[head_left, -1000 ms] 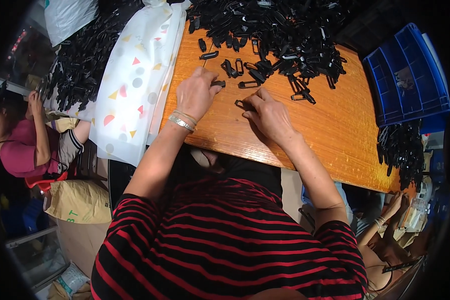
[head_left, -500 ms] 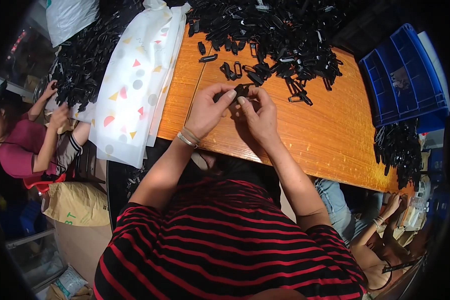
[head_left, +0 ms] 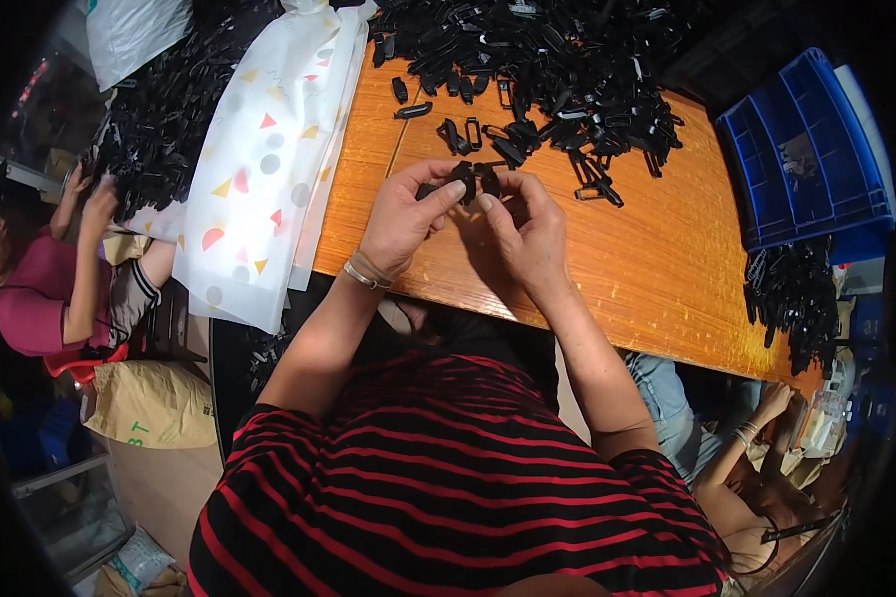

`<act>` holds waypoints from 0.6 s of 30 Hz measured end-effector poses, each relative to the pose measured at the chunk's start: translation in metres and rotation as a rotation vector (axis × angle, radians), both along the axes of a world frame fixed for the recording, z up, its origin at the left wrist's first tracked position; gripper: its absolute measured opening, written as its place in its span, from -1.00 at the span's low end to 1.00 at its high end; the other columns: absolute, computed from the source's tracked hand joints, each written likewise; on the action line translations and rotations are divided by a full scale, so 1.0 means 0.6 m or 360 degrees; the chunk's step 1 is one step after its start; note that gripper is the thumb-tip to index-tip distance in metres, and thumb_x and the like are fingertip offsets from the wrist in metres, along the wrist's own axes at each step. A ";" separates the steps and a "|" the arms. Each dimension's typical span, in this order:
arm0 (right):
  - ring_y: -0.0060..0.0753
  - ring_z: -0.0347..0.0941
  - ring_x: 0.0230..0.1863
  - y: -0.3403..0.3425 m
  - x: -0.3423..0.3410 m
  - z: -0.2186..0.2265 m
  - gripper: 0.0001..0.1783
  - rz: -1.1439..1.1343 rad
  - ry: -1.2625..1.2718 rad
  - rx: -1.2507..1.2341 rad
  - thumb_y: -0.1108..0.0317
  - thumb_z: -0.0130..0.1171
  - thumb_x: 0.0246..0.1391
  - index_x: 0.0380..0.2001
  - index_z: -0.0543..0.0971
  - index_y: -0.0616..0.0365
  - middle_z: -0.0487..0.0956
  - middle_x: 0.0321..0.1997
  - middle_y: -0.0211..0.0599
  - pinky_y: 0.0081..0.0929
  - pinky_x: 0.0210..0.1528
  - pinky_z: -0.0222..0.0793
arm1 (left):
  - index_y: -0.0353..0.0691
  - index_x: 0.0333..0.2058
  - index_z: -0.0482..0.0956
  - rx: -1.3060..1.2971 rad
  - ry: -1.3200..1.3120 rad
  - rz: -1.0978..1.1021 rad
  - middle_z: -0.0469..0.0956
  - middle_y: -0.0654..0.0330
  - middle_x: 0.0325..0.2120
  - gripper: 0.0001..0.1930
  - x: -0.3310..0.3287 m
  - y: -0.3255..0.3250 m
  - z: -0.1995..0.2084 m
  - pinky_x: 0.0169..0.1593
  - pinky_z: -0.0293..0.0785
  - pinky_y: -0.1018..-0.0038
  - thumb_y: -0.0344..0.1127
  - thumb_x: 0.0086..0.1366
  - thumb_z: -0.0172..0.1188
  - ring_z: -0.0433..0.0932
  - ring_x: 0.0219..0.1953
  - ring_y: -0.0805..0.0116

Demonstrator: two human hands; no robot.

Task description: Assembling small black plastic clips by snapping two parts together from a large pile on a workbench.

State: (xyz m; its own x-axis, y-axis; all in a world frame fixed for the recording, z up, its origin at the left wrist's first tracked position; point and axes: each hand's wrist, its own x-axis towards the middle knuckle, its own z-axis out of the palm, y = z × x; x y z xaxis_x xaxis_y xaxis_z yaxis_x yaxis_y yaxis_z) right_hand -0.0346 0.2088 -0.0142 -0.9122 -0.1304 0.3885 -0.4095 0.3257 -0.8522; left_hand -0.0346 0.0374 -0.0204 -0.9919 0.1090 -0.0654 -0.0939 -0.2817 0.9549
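Over the near middle of the wooden table, my left hand is closed, pinching a small black plastic piece between thumb and fingers. My right hand pinches a second black plastic piece close beside it. Both parts are held upright, with a narrow gap between them; their exact kind is too small and dark to tell. Just beyond my fingertips lie loose black oblong frames and solid capsule-like pieces.
A large heap of black plastic parts covers the table's far side. White patterned plastic sheeting drapes on the left, and a blue crate stands at right above another dark pile. People work at the left and lower right.
My hands have moved slightly apart, and two separate black pieces now show between them where one dark cluster was. The person on the left has shifted their hands.
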 end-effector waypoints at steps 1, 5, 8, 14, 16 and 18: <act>-0.64 0.51 -0.40 0.000 -0.001 -0.002 -0.78 -0.0001 0.0000 0.0001 0.47 0.23 0.10 -0.18 0.52 0.28 0.60 -0.37 -0.38 -0.65 -0.34 0.42 | -0.29 -0.07 0.54 0.0001 0.0000 -0.0001 0.50 0.38 -0.50 -0.75 0.000 0.001 0.000 -0.54 0.21 0.77 -0.38 0.29 0.20 0.32 -0.58 0.72; -0.56 0.53 -0.37 -0.003 -0.001 -0.002 -0.77 0.0031 0.0074 0.0028 0.48 0.26 0.06 -0.19 0.55 0.29 0.59 -0.34 -0.31 -0.62 -0.32 0.42 | -0.30 -0.05 0.54 -0.0046 0.0032 0.0007 0.51 0.39 -0.50 -0.74 0.002 0.002 0.002 -0.54 0.20 0.77 -0.39 0.29 0.20 0.31 -0.58 0.72; -0.49 0.54 -0.32 -0.003 -0.004 -0.004 -0.78 0.0042 0.0187 0.0081 0.49 0.27 0.03 -0.22 0.56 0.27 0.58 -0.31 -0.26 -0.59 -0.29 0.43 | -0.31 -0.05 0.54 -0.0079 0.0084 0.0028 0.50 0.40 -0.51 -0.73 0.006 0.002 0.003 -0.54 0.20 0.77 -0.40 0.28 0.20 0.30 -0.58 0.72; -0.33 0.52 -0.33 -0.008 0.001 -0.012 -0.78 0.0056 0.0332 0.0108 0.49 0.30 -0.02 -0.25 0.57 0.24 0.56 -0.32 -0.22 -0.49 -0.30 0.42 | -0.32 -0.02 0.55 -0.0054 0.0102 0.0044 0.55 0.37 -0.40 -0.69 0.023 -0.001 -0.004 -0.47 0.27 0.77 -0.40 0.27 0.22 0.38 -0.50 0.74; -0.29 0.51 -0.36 -0.011 0.011 -0.007 -0.76 0.0039 0.0336 0.0110 0.49 0.31 -0.04 -0.25 0.57 0.23 0.55 -0.35 -0.21 -0.46 -0.32 0.42 | -0.32 -0.01 0.55 -0.0060 0.0104 0.0048 0.57 0.36 -0.40 -0.68 0.031 0.002 0.001 -0.46 0.28 0.77 -0.40 0.27 0.22 0.39 -0.48 0.74; -0.26 0.49 -0.39 -0.014 0.021 0.002 -0.75 -0.0019 0.0371 0.0296 0.48 0.34 -0.08 -0.27 0.57 0.20 0.50 -0.41 -0.22 -0.45 -0.39 0.40 | -0.32 0.01 0.54 -0.0178 0.0247 0.0076 0.58 0.35 -0.37 -0.68 0.042 0.009 0.014 -0.45 0.27 0.77 -0.41 0.28 0.21 0.40 -0.45 0.75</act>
State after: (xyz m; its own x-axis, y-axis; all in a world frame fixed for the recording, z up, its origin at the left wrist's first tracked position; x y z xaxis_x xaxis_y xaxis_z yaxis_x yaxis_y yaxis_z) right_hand -0.0220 0.2006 -0.0130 -0.8032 -0.2086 0.5580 -0.5821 0.4735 -0.6610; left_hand -0.0096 0.0429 -0.0120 -0.9949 0.0622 0.0796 0.0677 -0.1733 0.9825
